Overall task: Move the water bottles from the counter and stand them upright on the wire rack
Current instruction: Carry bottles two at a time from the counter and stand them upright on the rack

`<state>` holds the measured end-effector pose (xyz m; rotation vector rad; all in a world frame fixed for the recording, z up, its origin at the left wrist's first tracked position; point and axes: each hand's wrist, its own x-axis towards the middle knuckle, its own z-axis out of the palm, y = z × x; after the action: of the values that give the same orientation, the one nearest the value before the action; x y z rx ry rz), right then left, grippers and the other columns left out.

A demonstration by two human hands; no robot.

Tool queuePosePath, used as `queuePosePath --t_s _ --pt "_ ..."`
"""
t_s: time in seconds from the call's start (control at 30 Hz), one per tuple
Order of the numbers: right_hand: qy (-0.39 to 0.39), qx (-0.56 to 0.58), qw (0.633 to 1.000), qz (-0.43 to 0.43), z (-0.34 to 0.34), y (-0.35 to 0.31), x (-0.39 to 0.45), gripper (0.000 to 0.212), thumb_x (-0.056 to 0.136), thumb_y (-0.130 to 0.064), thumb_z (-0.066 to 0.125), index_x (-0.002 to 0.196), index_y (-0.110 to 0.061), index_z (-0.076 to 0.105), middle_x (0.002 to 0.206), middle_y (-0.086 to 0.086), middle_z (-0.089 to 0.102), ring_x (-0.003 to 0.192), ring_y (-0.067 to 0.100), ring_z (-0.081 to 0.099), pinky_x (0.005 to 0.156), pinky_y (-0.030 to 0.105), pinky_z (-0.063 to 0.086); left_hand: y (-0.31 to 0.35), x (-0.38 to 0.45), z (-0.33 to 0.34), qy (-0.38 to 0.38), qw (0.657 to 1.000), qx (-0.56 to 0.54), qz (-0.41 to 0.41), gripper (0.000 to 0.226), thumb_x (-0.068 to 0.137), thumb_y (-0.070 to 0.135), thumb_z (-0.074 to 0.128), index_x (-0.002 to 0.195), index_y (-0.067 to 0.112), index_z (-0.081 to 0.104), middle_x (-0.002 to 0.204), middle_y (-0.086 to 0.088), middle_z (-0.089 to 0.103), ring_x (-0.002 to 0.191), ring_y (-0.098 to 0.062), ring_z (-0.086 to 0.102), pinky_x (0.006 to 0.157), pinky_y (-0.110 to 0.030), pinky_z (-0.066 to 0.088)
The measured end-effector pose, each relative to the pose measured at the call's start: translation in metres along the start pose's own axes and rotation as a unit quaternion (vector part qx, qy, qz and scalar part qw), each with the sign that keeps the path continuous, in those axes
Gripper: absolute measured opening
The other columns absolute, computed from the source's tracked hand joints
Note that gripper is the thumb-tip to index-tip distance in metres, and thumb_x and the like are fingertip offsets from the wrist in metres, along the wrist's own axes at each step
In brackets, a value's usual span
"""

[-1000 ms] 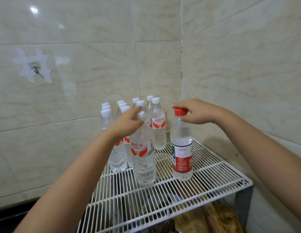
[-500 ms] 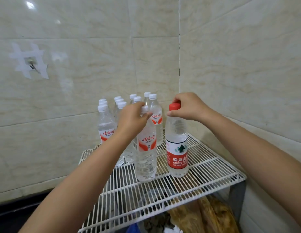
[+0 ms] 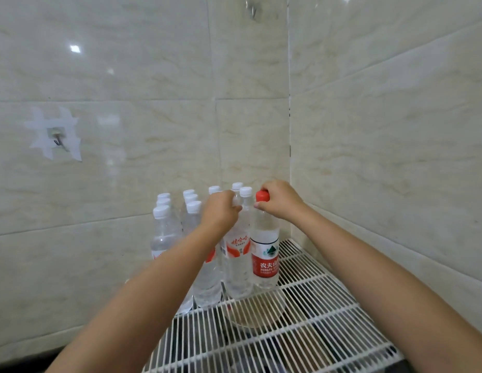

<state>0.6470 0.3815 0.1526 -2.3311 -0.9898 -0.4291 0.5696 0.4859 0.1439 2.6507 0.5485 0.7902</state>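
Your right hand [image 3: 281, 201] pinched the red-capped bottle [image 3: 264, 254] by its neck, and your left hand [image 3: 220, 211] curled round the top of a white-capped bottle [image 3: 237, 267]; both stood upright, touching, on the wire rack [image 3: 315, 305]. You did best to seat each base flat across the wires before loosening either grip. The other bottles [image 3: 164, 230] crowded close behind, easily knocked

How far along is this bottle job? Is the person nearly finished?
Mostly done, it seems: a cluster of white-capped bottles stands upright at the back of the wire rack. In hand: the left hand holds a white-capped bottle by its top, and the right hand holds the red-capped bottle; both stand on the rack. The counter is out of view, so what's left is unclear.
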Motion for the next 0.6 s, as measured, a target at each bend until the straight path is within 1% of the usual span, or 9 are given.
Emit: queuePosePath --t_s 0.03,0.1,0.17,0.23,0.33,0.4,0.47,0.53,0.6 --pt "0.007 0.009 1.000 0.001 0.004 0.000 0.001 0.026 0.083 -0.021 0.064 0.096 0.001 0.059 0.092 0.013 0.056 0.082 0.022 0.049 0.063 0.025 0.032 -0.001 0.002 -0.001 -0.002 1.000 0.003 -0.001 0.033 0.092 0.018 0.054 0.120 0.001 0.055 0.119 -0.017 0.062 0.112 -0.030 0.055 0.089 -0.036 0.043" --pt "0.017 0.020 1.000 -0.006 0.012 -0.001 0.005 0.026 0.084 -0.021 0.063 0.097 0.003 0.059 0.096 0.017 0.059 0.082 0.023 0.049 0.069 0.026 0.031 -0.004 0.007 -0.002 -0.007 1.000 0.015 0.001 0.035 0.091 0.018 0.056 0.123 0.002 0.053 0.121 -0.016 0.061 0.114 -0.030 0.054 0.091 -0.035 0.043" --pt "0.017 0.032 0.999 -0.009 0.021 -0.002 0.007 0.026 0.085 -0.020 0.061 0.098 0.002 0.060 0.103 0.020 0.061 0.088 0.027 0.053 0.071 0.026 0.032 -0.007 0.010 -0.004 -0.015 1.000 0.023 -0.007 0.035 0.091 0.017 0.056 0.121 0.001 0.054 0.121 -0.016 0.061 0.113 -0.029 0.055 0.090 -0.034 0.044" --pt "0.019 0.042 0.999 -0.005 0.029 -0.002 0.008 0.026 0.087 -0.020 0.060 0.103 0.000 0.060 0.107 0.018 0.060 0.097 0.028 0.055 0.075 0.024 0.033 -0.008 0.012 -0.004 -0.024 0.999 0.035 -0.013 0.034 0.091 0.018 0.056 0.121 0.001 0.053 0.121 -0.016 0.061 0.112 -0.028 0.055 0.091 -0.034 0.044" --pt "0.031 0.053 0.998 0.004 0.033 -0.001 0.009 0.028 0.088 -0.020 0.059 0.108 0.000 0.058 0.111 0.016 0.059 0.103 0.027 0.054 0.082 0.025 0.037 -0.005 0.012 -0.001 -0.032 0.998 0.052 -0.008 0.034 0.093 0.019 0.053 0.123 0.004 0.052 0.121 -0.014 0.060 0.112 -0.027 0.055 0.090 -0.033 0.045" --pt "0.036 0.052 0.998 0.007 0.036 -0.001 0.007 0.030 0.089 -0.021 0.058 0.111 0.000 0.056 0.114 0.016 0.058 0.106 0.026 0.053 0.089 0.028 0.040 -0.004 0.009 0.000 -0.029 0.997 0.069 0.003 0.037 0.093 0.021 0.052 0.126 0.005 0.048 0.125 -0.014 0.057 0.115 -0.027 0.053 0.093 -0.033 0.044" --pt "0.036 0.037 0.999 0.005 0.038 -0.002 0.003 0.033 0.091 -0.021 0.055 0.117 -0.001 0.052 0.118 0.015 0.055 0.109 0.026 0.050 0.094 0.029 0.040 -0.005 0.004 0.000 -0.030 0.996 0.088 0.010 0.041 0.094 0.022 0.050 0.131 0.005 0.043 0.131 -0.014 0.053 0.120 -0.027 0.049 0.097 -0.034 0.041" --pt "0.033 0.020 0.999 -0.002 0.040 -0.002 -0.002 0.037 0.092 -0.019 0.051 0.125 -0.003 0.045 0.125 0.014 0.050 0.115 0.025 0.046 0.098 0.029 0.038 -0.007 -0.003 -0.001 -0.017 0.995 0.101 0.004 0.037 0.095 0.020 0.047 0.128 0.006 0.044 0.130 -0.013 0.052 0.119 -0.027 0.049 0.095 -0.033 0.042" --pt "0.045 0.007 0.999 -0.003 0.040 -0.004 -0.011 0.043 0.092 -0.013 0.048 0.132 -0.003 0.037 0.132 0.015 0.042 0.120 0.027 0.041 0.101 0.030 0.036 -0.013 -0.014 -0.007 0.026 0.992 0.121 -0.004 0.029 0.094 0.018 0.043 0.119 0.005 0.051 0.124 -0.012 0.055 0.113 -0.027 0.051 0.088 -0.033 0.043"
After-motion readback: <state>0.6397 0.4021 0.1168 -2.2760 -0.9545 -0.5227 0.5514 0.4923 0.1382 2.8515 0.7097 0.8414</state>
